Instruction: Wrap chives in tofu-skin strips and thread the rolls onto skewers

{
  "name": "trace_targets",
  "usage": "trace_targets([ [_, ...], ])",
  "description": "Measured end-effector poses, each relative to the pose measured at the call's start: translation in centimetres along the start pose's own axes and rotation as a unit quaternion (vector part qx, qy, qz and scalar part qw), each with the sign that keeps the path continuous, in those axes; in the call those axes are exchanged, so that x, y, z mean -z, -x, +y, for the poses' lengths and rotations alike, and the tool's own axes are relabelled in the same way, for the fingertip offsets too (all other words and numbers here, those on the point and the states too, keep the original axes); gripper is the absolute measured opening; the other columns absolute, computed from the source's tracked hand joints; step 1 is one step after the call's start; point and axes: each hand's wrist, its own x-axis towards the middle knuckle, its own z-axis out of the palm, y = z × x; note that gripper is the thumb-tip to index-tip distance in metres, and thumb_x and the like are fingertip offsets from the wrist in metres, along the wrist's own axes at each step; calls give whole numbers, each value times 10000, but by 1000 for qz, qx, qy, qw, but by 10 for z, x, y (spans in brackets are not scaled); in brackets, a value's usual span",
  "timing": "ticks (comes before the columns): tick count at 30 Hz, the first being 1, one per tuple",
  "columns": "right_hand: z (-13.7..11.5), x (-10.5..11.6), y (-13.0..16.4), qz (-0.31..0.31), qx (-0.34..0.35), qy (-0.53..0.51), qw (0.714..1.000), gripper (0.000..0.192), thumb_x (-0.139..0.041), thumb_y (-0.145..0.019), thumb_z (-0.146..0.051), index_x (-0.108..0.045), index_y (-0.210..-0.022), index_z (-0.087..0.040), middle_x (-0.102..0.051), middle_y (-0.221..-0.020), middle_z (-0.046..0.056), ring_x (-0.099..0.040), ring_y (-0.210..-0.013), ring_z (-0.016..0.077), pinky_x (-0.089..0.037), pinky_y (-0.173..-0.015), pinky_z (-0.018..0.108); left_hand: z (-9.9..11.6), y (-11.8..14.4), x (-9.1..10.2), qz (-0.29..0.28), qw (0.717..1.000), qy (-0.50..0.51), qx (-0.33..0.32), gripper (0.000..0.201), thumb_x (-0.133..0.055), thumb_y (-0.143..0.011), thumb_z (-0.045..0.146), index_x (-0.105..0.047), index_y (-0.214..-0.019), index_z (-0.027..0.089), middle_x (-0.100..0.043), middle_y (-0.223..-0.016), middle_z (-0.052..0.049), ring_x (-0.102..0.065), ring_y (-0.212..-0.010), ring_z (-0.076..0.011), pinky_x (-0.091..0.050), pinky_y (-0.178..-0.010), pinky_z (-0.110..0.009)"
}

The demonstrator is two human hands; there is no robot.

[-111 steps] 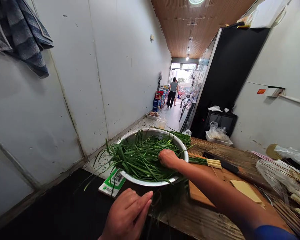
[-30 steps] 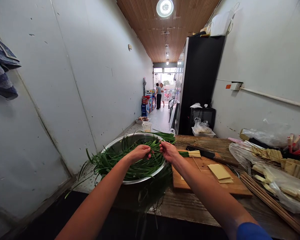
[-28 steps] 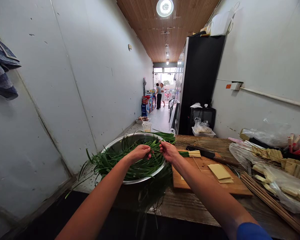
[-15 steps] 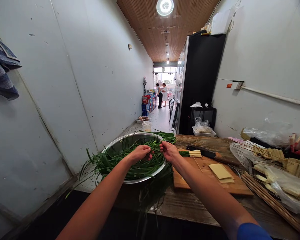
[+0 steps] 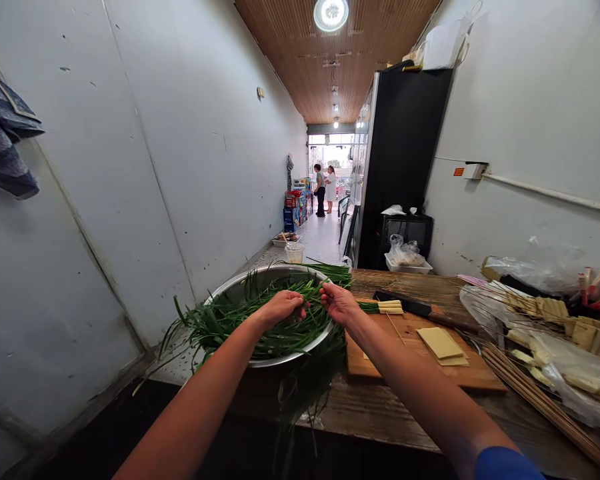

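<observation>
A wide metal basin (image 5: 310, 347) holds a heap of long green chives (image 5: 265, 343), some hanging over its left rim. Above the heap, my left hand (image 5: 284, 307) is closed, thumb against curled fingers, pinching chive strands. My right hand (image 5: 339, 304) is closed too, by the basin's right rim, with a chive end between thumb and fingertips. Just right of it, chive bundles wrapped in pale tofu sheets (image 5: 391, 307) lie on a wooden cutting board (image 5: 380, 370). Stacked flat tofu sheets (image 5: 440, 343) rest further right on that board.
A knife (image 5: 405, 304) lies across the board's back edge. Bamboo skewers (image 5: 540, 400) and plastic bags with tofu pieces (image 5: 580, 380) cover the table's right side. A clear plastic tub (image 5: 294, 252) stands behind the basin. Two people (image 5: 325, 190) stand near the far doorway.
Both hands stay in nearly the same place over the basin, with only slight finger movement. The people at the doorway have shifted a little.
</observation>
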Motion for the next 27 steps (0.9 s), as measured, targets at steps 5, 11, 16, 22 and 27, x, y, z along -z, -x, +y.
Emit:
trace_targets([
  [5,0,1,0,-7,0,0,1000,154,-670,-687,-125,-530,-626,-149,-580,-504,-32,-479,-399,42,-391,-386,139,1,2,-1,-11,999,28,24,244,-522,-678,365,-544,-736,129,-621,-588,-15,-547,-516,-116,-378,-516,-229],
  [11,2,0,0,-7,1,15,1000,144,-671,-686,-118,-540,-634,-145,-593,-512,-22,-494,-396,47,-406,-385,145,7,4,-3,-20,999,34,19,276,-539,-693,400,-532,-722,126,-626,-597,-26,-553,-517,-119,-402,-526,-245],
  [16,3,1,1,-29,15,14,999,136,-690,-663,-125,-557,-643,-139,-604,-518,-17,-500,-398,50,-401,-378,145,11,3,-6,-19,999,29,10,276,-518,-711,383,-539,-764,113,-624,-594,-30,-555,-517,-121,-390,-503,-236],
  [22,3,4,1,-36,29,-9,999,188,-744,-605,-162,-559,-630,-140,-604,-523,-18,-499,-400,48,-400,-375,141,11,3,-8,-16,999,20,21,246,-506,-713,342,-543,-767,105,-620,-587,-30,-551,-510,-120,-381,-499,-232],
  [27,3,4,2,-33,39,-21,998,172,-734,-609,-158,-563,-622,-145,-604,-521,-21,-497,-408,45,-402,-379,135,12,4,-8,-16,1000,10,20,224,-489,-706,313,-557,-746,104,-610,-561,-23,-539,-494,-118,-375,-495,-230],
])
